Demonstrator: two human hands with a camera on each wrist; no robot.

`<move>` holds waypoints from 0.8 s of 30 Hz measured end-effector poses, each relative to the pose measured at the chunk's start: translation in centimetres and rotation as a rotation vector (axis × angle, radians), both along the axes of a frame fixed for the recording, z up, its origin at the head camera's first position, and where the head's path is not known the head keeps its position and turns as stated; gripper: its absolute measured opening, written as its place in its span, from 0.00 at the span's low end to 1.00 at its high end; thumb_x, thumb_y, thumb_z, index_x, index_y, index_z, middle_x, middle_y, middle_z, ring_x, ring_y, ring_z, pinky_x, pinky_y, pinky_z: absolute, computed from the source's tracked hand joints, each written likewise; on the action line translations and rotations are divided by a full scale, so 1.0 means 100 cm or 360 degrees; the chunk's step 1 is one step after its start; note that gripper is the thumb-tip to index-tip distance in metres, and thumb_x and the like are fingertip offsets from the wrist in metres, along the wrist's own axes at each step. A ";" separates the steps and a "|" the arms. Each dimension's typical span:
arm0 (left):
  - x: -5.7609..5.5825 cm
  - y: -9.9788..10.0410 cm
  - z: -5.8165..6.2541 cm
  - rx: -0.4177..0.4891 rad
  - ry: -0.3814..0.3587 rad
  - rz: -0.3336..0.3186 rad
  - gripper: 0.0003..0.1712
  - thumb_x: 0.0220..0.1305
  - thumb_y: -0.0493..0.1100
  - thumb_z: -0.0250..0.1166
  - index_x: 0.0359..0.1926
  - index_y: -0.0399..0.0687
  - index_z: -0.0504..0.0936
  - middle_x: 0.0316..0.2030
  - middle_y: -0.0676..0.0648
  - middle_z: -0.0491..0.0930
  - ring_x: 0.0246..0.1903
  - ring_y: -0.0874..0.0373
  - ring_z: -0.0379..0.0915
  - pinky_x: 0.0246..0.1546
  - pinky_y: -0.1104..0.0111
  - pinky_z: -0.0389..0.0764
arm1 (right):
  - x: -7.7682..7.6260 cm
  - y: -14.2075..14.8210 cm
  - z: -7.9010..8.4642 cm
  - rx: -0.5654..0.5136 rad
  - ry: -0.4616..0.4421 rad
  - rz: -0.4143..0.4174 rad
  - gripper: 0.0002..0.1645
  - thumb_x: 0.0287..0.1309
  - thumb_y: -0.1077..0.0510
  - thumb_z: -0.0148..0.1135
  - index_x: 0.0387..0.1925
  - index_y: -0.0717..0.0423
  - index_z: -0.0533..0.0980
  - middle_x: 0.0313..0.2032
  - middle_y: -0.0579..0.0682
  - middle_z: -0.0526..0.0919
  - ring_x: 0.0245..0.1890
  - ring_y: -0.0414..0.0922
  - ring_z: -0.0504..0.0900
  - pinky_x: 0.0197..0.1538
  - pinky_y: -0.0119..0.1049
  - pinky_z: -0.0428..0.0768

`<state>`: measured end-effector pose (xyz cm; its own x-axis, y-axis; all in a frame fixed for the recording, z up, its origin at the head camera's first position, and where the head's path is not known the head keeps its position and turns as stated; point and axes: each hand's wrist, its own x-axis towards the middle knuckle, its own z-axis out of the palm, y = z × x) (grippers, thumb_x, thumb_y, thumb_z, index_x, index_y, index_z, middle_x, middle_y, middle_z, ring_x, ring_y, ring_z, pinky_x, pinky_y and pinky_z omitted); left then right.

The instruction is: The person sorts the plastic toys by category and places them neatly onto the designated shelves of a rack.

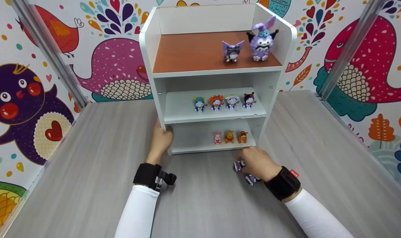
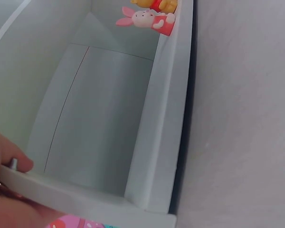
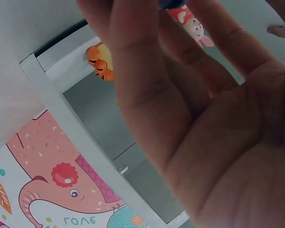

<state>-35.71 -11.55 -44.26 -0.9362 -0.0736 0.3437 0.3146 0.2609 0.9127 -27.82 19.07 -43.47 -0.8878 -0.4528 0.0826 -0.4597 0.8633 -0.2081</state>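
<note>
My left hand (image 1: 160,140) grips the left side panel of a white shelf unit (image 1: 269,96) low down; in the left wrist view the thumb (image 2: 14,154) lies inside the panel's edge. My right hand (image 1: 258,162) is in front of the unit's bottom right corner, fingers curled round a small dark purple and white figurine (image 1: 239,165). Only a dark blue bit of it (image 3: 173,4) shows at the fingertips in the right wrist view. Just below that hand is a second purple and white figurine (image 1: 252,179), partly covered by it.
The bottom shelf holds a pink piglet figurine (image 1: 217,138), a yellow bear (image 1: 229,137) and an orange tiger (image 1: 242,137). Several small figurines (image 1: 232,101) line the middle shelf. A small purple figurine (image 1: 231,51) and a larger purple one (image 1: 261,43) stand on the brown top.
</note>
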 end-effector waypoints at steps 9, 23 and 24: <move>0.001 0.001 -0.001 0.0002 -0.0016 0.0018 0.35 0.68 0.27 0.46 0.76 0.41 0.57 0.71 0.36 0.65 0.75 0.43 0.55 0.77 0.49 0.55 | 0.001 -0.001 -0.001 0.0011 -0.0001 -0.0018 0.12 0.35 0.71 0.72 0.20 0.53 0.80 0.21 0.46 0.80 0.23 0.42 0.74 0.25 0.40 0.72; -0.001 0.001 0.000 0.0025 -0.0010 0.0016 0.34 0.68 0.28 0.46 0.75 0.40 0.58 0.71 0.36 0.66 0.75 0.43 0.56 0.77 0.50 0.55 | 0.004 -0.003 0.010 -0.0251 0.0257 0.0092 0.21 0.36 0.62 0.72 0.40 0.53 0.86 0.39 0.50 0.88 0.35 0.47 0.86 0.34 0.45 0.84; -0.001 0.001 0.000 0.0023 -0.0013 0.0014 0.34 0.68 0.28 0.46 0.75 0.40 0.58 0.71 0.36 0.66 0.75 0.43 0.56 0.77 0.50 0.55 | 0.004 -0.003 0.010 -0.0270 0.0273 0.0095 0.21 0.36 0.62 0.72 0.40 0.53 0.86 0.39 0.50 0.87 0.34 0.46 0.85 0.33 0.44 0.84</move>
<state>-35.81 -11.43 -44.27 -0.9382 -0.0869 0.3350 0.3049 0.2501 0.9189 -27.40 18.73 -42.43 -0.8264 -0.4707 0.3090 -0.5498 0.7930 -0.2623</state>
